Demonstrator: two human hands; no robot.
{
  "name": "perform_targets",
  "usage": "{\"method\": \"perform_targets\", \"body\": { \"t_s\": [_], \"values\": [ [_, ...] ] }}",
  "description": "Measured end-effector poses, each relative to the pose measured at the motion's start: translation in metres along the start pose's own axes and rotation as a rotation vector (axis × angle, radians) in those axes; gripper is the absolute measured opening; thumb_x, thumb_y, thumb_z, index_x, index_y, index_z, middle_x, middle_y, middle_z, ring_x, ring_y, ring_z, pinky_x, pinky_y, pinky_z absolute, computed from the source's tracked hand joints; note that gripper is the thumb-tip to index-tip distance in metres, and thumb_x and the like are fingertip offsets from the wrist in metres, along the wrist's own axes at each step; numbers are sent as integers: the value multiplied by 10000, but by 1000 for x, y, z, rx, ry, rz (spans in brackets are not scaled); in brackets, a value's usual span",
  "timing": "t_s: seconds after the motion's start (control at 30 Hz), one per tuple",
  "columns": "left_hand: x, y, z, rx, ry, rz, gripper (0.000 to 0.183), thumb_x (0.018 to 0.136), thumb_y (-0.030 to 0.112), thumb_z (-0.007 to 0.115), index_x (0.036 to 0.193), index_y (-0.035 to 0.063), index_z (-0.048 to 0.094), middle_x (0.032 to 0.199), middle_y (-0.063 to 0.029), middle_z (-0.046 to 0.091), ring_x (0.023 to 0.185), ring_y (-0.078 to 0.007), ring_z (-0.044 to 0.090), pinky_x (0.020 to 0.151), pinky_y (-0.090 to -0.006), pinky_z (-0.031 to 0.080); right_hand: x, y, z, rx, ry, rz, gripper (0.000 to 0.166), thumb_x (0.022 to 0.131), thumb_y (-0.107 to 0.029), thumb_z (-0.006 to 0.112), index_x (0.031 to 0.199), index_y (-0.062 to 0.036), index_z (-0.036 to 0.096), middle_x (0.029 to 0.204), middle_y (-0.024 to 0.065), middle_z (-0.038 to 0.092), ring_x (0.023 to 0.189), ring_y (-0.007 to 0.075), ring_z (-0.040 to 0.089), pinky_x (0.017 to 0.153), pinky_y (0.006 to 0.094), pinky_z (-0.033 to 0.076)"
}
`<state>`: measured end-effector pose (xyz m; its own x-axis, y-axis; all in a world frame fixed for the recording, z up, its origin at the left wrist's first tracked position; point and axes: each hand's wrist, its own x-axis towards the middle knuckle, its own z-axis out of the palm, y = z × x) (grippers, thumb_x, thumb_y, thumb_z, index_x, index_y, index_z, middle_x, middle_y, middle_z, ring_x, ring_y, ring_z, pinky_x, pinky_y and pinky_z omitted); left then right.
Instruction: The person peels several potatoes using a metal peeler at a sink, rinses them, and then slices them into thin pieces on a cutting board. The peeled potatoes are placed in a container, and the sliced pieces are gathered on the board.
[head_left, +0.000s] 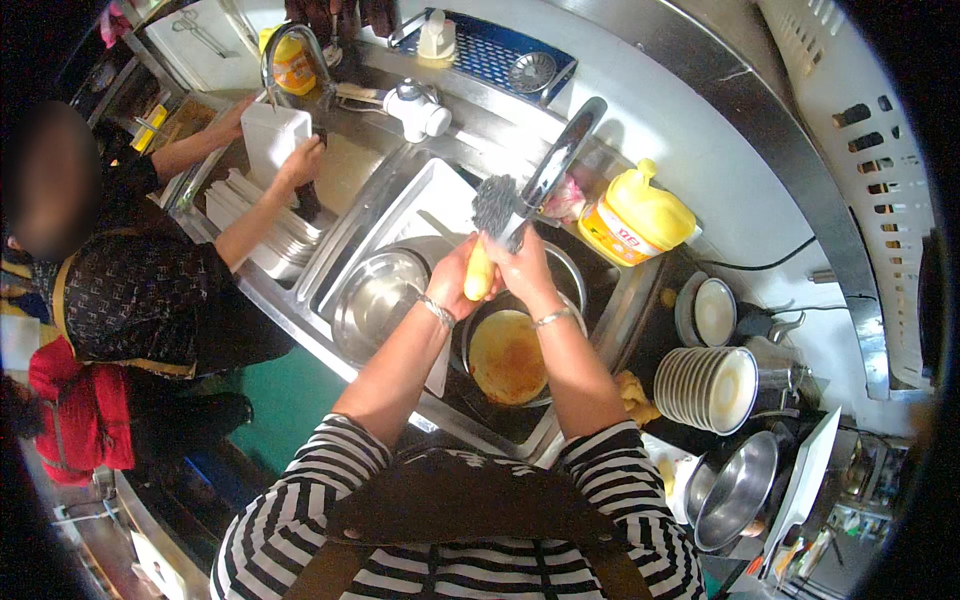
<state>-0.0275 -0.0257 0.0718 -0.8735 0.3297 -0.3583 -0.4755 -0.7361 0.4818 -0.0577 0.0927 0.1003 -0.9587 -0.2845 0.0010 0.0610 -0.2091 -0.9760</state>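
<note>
My left hand (455, 276) is closed around the yellow handle of a scrub brush (480, 274). Its dark grey bristle head (495, 202) points away from me, beside the spout of a chrome faucet (562, 154). Water appears to run over my right hand (523, 262), whose fingers close on the brush near the head. Below my hands, a sink basin (480, 416) holds a round pan (506, 360) with a yellow-brown, stained surface. A round metal bowl (379, 300) and a white rectangular tray (409, 214) lie to its left.
At left, a co-worker's hands (300, 161) hold a white rectangular container (274, 139) over a second basin, beside stacked white trays (255, 221). A yellow detergent jug (637, 214) stands behind the faucet. Stacked bowls (705, 390) and a metal bowl (739, 491) sit at right.
</note>
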Motion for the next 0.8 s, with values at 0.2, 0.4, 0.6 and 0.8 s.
{"method": "perform_targets", "body": {
  "t_s": [0.2, 0.4, 0.6, 0.8],
  "values": [
    [-11, 13, 9, -187, -79, -64, 339, 955, 375, 343, 981, 71, 490, 711, -105, 543, 491, -210, 515, 397, -272, 419, 12, -9, -15, -89, -131, 86, 301, 794, -102, 663, 1058, -11, 550, 894, 50, 628, 728, 111, 583, 634, 263, 492],
    [1, 2, 0, -74, -26, -46, 320, 955, 343, 335, 996, 75, 504, 701, -100, 544, 500, -213, 515, 411, -272, 427, 9, -3, -2, -225, 19, 31, 277, 780, -117, 683, 1010, -5, 575, 861, 59, 638, 726, 122, 587, 672, 282, 492],
    [-1, 12, 1, -42, -223, -62, 333, 969, 341, 290, 1063, 92, 491, 739, -114, 558, 521, -210, 506, 394, -279, 402, 19, -6, -15, 109, 31, -25, 151, 845, -99, 590, 957, 2, 596, 858, 44, 630, 716, 125, 592, 664, 274, 487],
    [17, -2, 6, 166, 283, 345, 312, 951, 201, 331, 1101, 0, 517, 977, -102, 612, 835, -182, 594, 723, -295, 484, 3, -2, 9, -376, -51, -257, 459, 745, -105, 698, 1140, -8, 485, 1021, 115, 597, 968, 190, 565, 861, 312, 436]
  ]
}}
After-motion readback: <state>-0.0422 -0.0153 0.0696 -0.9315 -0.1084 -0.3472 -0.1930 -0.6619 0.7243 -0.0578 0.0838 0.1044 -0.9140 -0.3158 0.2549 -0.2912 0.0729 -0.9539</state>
